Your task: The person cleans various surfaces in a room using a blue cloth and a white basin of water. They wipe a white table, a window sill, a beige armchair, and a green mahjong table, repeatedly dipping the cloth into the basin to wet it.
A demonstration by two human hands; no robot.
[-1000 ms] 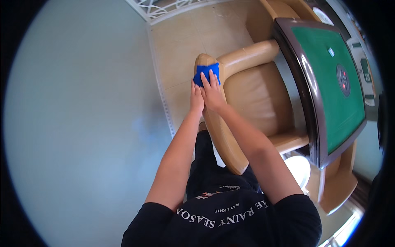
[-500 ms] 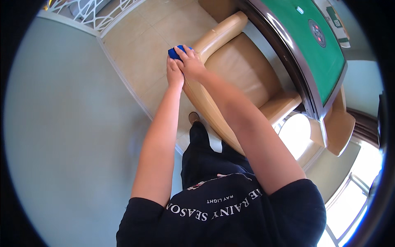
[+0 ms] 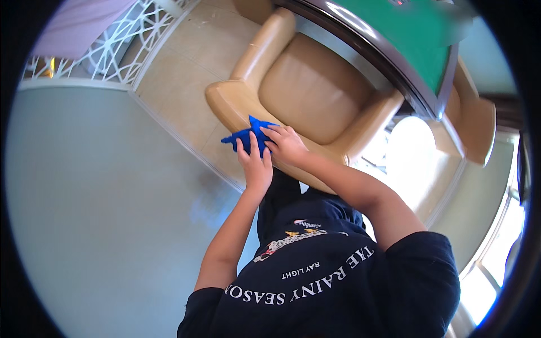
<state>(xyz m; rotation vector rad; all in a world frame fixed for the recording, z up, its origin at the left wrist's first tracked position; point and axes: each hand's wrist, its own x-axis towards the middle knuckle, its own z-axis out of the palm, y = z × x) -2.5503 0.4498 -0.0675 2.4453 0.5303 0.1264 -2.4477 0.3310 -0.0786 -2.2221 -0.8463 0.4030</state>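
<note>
A bunched blue cloth with pointed corners lies against the top of the tan leather armchair's backrest. My left hand grips its near side, with the fingers laid over the fabric. From the right, my right hand has its fingers curled on the other end of the cloth. Both hands are close together over the backrest, and the palms are hidden.
Beyond the chair seat stands a table with a green top and dark rim. Another tan chair is at the right. A pale wall runs along my left, ending near a white lattice screen.
My hands have drawn back toward me and apart slightly, bringing the blue cloth along the backrest. More of the cloth shows now. The view has shifted too.
</note>
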